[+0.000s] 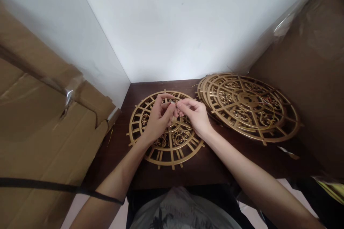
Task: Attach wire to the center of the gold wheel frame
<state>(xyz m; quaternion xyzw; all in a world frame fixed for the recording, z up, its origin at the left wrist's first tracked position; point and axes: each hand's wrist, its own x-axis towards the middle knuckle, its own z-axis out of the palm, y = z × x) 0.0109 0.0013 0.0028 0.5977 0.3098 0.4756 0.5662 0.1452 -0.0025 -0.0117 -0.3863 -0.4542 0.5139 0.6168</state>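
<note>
A round gold openwork clock face [172, 159] lies on the dark brown table [212, 164], in front of my body. Over its upper middle, my left hand [160, 116] and my right hand [195, 114] come together, fingertips nearly touching. Both pinch at something small between them, with a silvery glint and a bit of red; it is too small to name. The fingers hide part of the clock face's centre.
Several similar gold clock faces [248, 134] are stacked at the right, with thin yellow and red wire on top. A small brush-like tool [288, 153] lies near them. Cardboard [48, 132] stands at the left, more cardboard [301, 50] at the right, a white wall [182, 25] behind.
</note>
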